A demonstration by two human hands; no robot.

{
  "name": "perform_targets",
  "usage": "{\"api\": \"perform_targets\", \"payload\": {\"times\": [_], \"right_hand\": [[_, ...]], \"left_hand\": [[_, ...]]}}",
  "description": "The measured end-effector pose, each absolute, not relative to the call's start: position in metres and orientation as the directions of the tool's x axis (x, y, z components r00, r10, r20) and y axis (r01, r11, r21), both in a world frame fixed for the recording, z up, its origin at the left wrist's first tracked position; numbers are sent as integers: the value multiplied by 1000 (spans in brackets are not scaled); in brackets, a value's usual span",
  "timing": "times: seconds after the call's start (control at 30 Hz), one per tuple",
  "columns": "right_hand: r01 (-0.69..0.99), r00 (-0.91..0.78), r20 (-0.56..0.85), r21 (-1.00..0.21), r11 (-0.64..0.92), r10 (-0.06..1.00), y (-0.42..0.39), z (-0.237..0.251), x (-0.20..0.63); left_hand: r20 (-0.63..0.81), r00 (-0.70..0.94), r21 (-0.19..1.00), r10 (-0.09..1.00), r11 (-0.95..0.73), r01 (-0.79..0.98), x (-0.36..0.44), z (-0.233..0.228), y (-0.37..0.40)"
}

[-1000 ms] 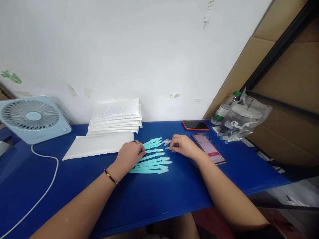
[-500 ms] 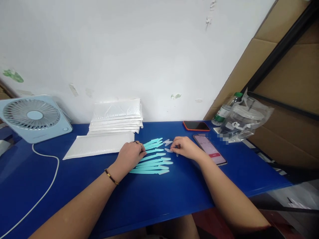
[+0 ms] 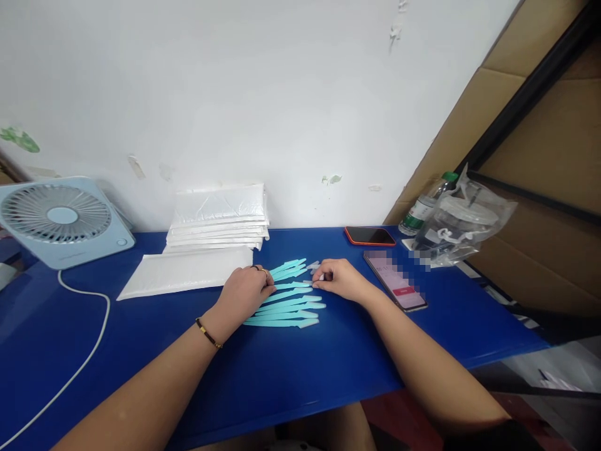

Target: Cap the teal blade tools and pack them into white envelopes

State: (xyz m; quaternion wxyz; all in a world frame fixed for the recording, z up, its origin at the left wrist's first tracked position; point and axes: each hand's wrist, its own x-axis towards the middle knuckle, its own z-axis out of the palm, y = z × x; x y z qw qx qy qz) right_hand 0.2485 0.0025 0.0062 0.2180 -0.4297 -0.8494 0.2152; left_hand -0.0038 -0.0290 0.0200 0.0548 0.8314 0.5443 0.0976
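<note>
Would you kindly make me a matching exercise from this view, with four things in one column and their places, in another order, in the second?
Things:
1. Teal tools
2. Fan
3. Red-edged phone
4. Small clear pieces

Places:
A. At the left edge of the picture
B. At the fingers of the right hand
C. Partly under the left hand
D. Just beyond the lit phone

Right pairs: 1-C, 2-A, 3-D, 4-B.
</note>
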Motion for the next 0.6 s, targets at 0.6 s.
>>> {"api": "perform_targets", "payload": {"times": [0.6], "right_hand": [[677, -489, 106, -580, 453, 866, 2, 8, 254]], "left_hand": [[42, 405, 123, 913, -407, 905, -5, 28, -32]]}}
